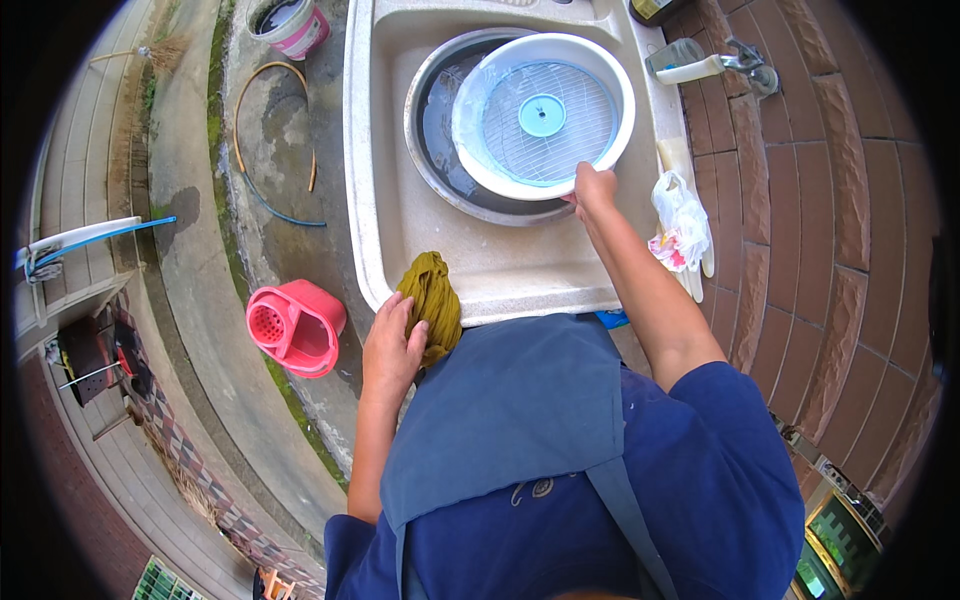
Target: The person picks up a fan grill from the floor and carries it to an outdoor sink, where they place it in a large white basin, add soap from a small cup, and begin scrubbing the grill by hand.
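My right hand (595, 187) grips the near rim of a white plastic basin (469, 150). Inside this basin lies a round wire fan guard (517, 146) with a light blue hub (542, 115). The white basin overlaps a larger metal basin (439, 176) holding dark liquid, both within a pale stone-like sink (517, 259). At the sink's front left corner, my left hand (391, 341) touches a bunched olive-green cloth (431, 304). Its thumb lies against the cloth, but whether the fingers close on it is hard to see.
Left of the sink, a pink mop bucket (296, 326), a hose (238, 139) and a pail (300, 34) of dark liquid stand on wet concrete. A tap (739, 67) juts from the tiled wall at right. Along the right ledge are a plastic bag (682, 217) and a clear container (675, 54).
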A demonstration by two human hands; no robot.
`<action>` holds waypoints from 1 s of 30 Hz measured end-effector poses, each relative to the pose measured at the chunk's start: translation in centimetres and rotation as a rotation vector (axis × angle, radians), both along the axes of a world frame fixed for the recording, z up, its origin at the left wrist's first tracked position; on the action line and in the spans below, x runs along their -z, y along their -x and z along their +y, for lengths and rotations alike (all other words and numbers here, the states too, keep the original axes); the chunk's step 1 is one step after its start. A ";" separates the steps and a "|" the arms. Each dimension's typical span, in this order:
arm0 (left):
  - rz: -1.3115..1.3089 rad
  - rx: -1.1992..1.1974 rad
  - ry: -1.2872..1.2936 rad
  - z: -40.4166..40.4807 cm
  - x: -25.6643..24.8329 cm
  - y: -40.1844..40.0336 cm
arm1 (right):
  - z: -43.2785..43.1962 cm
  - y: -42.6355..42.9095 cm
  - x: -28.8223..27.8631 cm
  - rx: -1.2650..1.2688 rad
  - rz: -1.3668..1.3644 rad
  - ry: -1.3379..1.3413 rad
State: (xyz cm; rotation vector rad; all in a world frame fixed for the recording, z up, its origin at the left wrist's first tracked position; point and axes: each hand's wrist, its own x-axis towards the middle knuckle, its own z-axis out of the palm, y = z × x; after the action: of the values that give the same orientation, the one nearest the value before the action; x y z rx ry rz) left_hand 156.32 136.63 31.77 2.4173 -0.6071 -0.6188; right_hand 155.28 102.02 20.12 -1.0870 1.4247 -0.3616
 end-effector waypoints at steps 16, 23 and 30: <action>0.044 -0.009 0.048 -1.0 0.1 -1.6 | 1.4 4.2 -1.1 -0.032 -0.183 -0.350; 0.291 -0.187 0.285 -6.5 2.2 -5.0 | 2.5 8.7 -3.5 -0.020 -0.231 -0.403; 0.743 -0.608 0.480 -12.5 5.0 -8.9 | 3.2 13.6 -7.6 -0.027 -0.244 -0.313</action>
State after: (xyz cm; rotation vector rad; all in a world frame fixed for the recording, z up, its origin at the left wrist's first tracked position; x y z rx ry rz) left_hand 165.21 124.15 26.80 1.6138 0.2647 -0.8925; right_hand 141.66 105.19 27.70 -0.7781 1.2005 -0.2328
